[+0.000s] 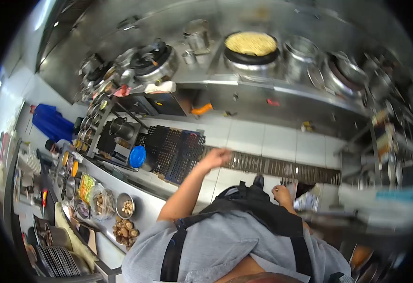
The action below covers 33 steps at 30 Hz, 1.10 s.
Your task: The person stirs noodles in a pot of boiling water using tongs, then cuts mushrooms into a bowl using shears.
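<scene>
My left hand (216, 159) is held out in front of my body over the tiled floor, smeared by motion, and touches no object that I can see. Its fingers are too blurred to judge. Lower down, close to my dark apron (249, 206), my right hand (281, 192) has its fingers curled in, with no object showing in them. Just right of that hand lies a shiny, crumpled plastic-like item (306, 202). On the left counter, a metal bowl of cut mushrooms (127, 207), a pile of whole mushrooms (124, 232) and a clear bag of mushrooms (103, 203) sit together.
A steel stove line (216, 78) runs along the back, with a round yellow food (251, 43) on one burner. A floor drain grate (268, 165) crosses the white tiles. Black perforated mats (173, 148) and a blue bucket (137, 156) lie left. Shelving (371, 141) stands right.
</scene>
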### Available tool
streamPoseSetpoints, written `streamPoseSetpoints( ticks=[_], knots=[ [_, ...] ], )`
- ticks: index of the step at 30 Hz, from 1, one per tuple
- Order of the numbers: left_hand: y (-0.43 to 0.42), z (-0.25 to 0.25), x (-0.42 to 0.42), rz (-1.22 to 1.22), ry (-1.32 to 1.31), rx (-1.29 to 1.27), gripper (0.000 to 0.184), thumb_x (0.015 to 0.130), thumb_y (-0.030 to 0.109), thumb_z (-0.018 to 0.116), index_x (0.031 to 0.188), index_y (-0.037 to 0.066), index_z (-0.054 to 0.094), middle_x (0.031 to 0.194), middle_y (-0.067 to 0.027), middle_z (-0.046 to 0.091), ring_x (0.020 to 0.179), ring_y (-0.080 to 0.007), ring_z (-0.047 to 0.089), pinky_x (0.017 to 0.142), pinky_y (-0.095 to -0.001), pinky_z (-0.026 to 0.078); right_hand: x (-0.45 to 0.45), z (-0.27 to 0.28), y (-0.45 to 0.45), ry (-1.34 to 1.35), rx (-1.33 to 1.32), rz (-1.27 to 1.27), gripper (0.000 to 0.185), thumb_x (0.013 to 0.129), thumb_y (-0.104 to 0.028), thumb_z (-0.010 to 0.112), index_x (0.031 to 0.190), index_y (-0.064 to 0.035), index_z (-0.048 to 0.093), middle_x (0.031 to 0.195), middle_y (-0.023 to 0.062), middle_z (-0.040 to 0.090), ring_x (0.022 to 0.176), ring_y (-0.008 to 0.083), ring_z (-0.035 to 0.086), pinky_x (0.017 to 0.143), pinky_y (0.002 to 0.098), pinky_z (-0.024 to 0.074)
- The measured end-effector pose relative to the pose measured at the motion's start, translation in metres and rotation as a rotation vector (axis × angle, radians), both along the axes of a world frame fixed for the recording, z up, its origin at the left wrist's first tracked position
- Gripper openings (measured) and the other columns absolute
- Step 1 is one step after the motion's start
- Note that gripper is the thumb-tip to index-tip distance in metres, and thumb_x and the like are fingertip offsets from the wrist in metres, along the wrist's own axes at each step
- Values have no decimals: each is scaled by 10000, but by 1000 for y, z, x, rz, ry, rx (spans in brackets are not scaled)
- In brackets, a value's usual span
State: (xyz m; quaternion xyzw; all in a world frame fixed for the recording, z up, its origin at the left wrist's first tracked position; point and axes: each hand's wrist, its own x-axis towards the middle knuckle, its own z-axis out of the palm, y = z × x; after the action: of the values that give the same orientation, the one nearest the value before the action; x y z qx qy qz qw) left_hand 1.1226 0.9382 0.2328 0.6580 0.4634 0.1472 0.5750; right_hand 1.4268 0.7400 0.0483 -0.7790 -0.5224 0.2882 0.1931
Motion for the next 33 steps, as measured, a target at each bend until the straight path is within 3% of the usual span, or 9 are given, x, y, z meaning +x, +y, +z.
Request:
streamPoseSetpoints(
  ticks=[3,6,10,13,20,26,28,29,33],
  knots=[
    [6,-41,-18,77,127,-70,431,827,245,648,1204,43,590,1003,-98,668,876,-166,619,704,-316,501,-8,87,149,467,251,89,194,878,-134,599,974,24,660,767,101,677,637,138,636,592,250,495],
    [12,-58,-22,294,69,-362,418,839,241,652,1204,47,584,967,-74,659,870,-170,610,694,-303,500,-42,279,224,845,602,294,190,820,-88,639,988,0,652,796,140,672,673,224,661,639,284,505],
    [45,-68,-7,413,17,-405,368,858,224,641,1171,36,593,968,-62,656,836,-146,593,673,-279,490,-12,449,264,360,1145,1232,163,795,-131,663,925,-33,677,933,94,670,717,214,662,567,281,535],
    [99,-76,2,328,91,-284,397,845,224,662,1177,19,588,981,-72,661,765,-153,591,646,-278,483,-29,481,297,530,1583,1098,163,828,-191,652,918,-55,657,891,99,675,677,201,661,512,264,533],
    [315,-65,-3,177,219,92,387,850,262,607,1166,39,612,974,-123,692,933,-234,646,827,-336,494,-83,488,445,261,1796,703,56,507,-179,605,557,-155,612,527,-13,515,425,86,469,341,168,345],
    [560,-47,-26,740,-506,-171,408,880,288,576,1157,-9,541,985,-129,622,907,-237,623,740,-371,503,-51,456,562,772,1111,1058,244,872,-169,628,1066,-24,596,892,125,675,635,220,658,495,274,526],
    [645,-45,-38,868,-426,-135,442,909,336,507,1191,-4,500,1021,-150,601,904,-263,626,737,-391,510,-48,434,576,762,877,582,117,751,-62,647,854,-12,673,780,133,670,614,200,646,504,296,525],
    [685,-52,-46,912,-411,-149,549,923,356,489,1321,-6,381,1077,-181,582,947,-315,622,739,-399,516,-27,415,596,267,927,747,211,762,-10,632,968,19,668,813,142,672,666,208,660,533,320,528],
    [795,-55,-56,987,-196,-108,584,872,361,589,1309,29,389,1061,-225,569,711,-307,652,566,-376,549,-5,301,593,392,519,146,266,842,-40,612,1102,-1,645,819,121,666,663,172,646,611,258,494]
  ],
)
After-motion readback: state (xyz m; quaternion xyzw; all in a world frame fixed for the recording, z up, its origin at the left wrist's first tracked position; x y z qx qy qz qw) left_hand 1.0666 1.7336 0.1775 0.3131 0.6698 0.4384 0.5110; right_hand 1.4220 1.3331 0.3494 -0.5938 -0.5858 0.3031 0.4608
